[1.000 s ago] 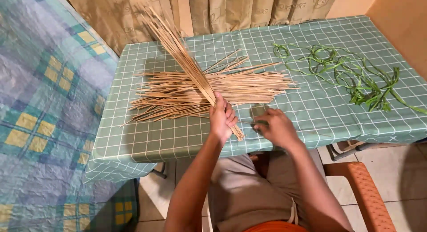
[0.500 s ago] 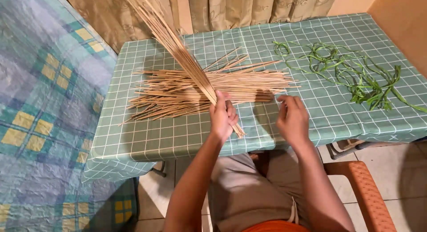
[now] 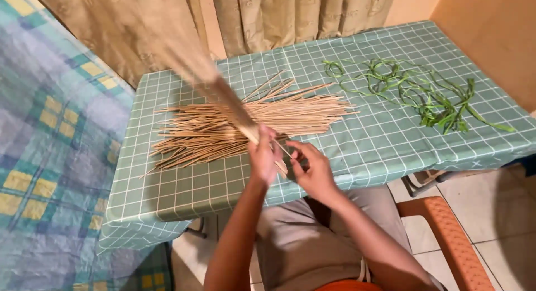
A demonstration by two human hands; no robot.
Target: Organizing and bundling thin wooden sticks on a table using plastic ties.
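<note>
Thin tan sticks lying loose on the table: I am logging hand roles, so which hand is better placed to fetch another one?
Probably the right hand: it grips no bundle, while the left hand is closed around the raised stick bundle.

Surface (image 3: 357, 151) covered by a green checked cloth with thin white lines. A loose pile of thin tan sticks (image 3: 223, 123) is spread across its left half. Tangled green leaf strips (image 3: 424, 92) are laid at right, well apart.
</note>
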